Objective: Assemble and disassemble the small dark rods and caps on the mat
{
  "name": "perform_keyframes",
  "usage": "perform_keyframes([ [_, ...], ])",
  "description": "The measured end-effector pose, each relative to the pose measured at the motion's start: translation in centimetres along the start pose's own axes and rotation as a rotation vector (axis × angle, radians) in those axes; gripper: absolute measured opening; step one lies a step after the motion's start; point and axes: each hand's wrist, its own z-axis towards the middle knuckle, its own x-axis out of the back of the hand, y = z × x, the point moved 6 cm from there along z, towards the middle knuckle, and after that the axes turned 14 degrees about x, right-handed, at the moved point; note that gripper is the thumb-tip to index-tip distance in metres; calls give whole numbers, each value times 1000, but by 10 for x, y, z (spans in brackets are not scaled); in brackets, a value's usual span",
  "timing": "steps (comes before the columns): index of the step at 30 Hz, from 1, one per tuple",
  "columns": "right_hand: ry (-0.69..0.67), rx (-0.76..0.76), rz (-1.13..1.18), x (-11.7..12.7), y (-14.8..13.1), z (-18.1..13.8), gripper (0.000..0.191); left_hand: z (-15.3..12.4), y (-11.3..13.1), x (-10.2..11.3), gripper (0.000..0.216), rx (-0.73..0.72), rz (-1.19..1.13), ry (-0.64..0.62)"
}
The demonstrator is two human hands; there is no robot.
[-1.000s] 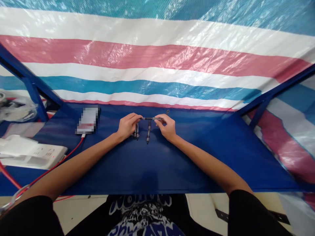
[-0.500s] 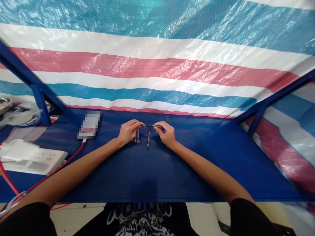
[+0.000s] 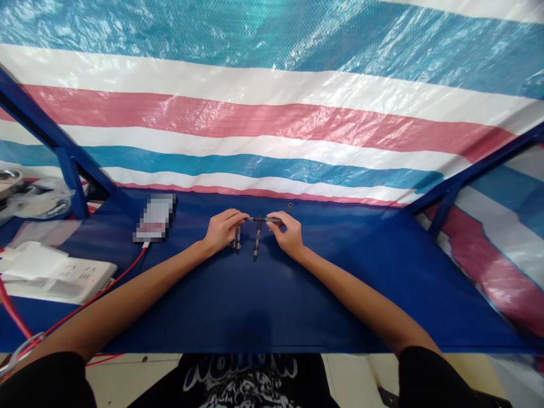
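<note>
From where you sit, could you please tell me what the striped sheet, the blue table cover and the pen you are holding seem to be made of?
Striped sheet: woven plastic tarpaulin, glossy; a fine weave grid and crinkled glints show.
Blue table cover: probably coated fabric or vinyl, semi-matt, with soft reflections.
Pen: dark, likely plastic, but too small to be sure.

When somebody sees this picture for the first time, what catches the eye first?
First, the shiny plastic sheet striped red, white and blue, filling the background. Then the left hand and right hand, mid-way along the dark blue table, pinching a thin dark pen level between them, over more dark pens lying there.
</note>
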Motion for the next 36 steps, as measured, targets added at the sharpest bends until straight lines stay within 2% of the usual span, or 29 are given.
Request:
perform_keyframes([
  [5,27,-62,44,2,5,-2,24,0,2,4,25,16,-13,37],
  [13,149,-188,176,5,20,-7,21,2,2,8,23,49,-24,60],
  [20,249,-201,206,8,19,-6,17,2,2,9,23,64,-19,67],
  [36,173,-194,211,3,19,-5,20,1,3,9,24,2,14,110],
])
